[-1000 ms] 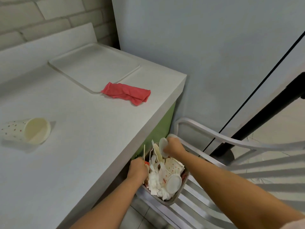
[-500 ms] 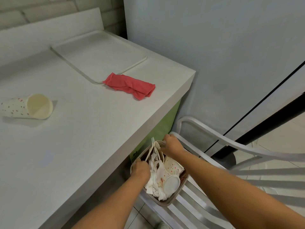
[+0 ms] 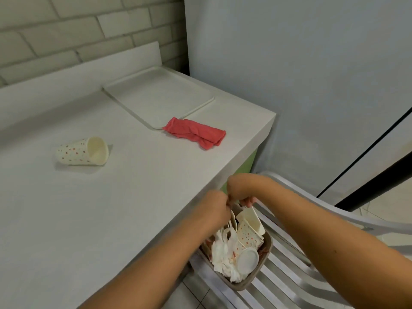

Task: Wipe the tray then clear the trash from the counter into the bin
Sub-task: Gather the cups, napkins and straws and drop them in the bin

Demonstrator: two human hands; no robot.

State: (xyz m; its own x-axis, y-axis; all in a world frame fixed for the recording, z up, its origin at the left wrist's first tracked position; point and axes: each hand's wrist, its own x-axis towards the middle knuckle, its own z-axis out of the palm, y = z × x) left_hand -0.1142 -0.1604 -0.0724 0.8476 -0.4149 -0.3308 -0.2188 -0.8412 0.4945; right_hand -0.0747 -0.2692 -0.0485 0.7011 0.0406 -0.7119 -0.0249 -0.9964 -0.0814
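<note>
Head view, tray: the tray (image 3: pixel 124 101) lies bare at the counter's far corner. Whether it has been wiped can't be read from its surface.
Cloth: a red cloth (image 3: pixel 196 133) lies crumpled, touching the tray's near corner, so I judge the wiping done.
Bin: the bin (image 3: pixel 266 253) sits on a chair (image 3: pixel 312 275) just beside the counter (image 3: pixel 111 219). It is heaped with dotted cups, lids, forks and napkins.
Left to do: one cup (image 3: pixel 81 152) lies on its side on the counter, well apart from the bin. It looks like the last piece of trash.
Left hand (image 3: pixel 217 205): over the bin's far end, its fingers hidden. What it holds, I can't tell.
Right hand (image 3: pixel 242 190): its fingertips (image 3: pixel 248 200) curl down and seem to pinch the bin's far rim.
Writing: none readable; the cups carry only dots.
</note>
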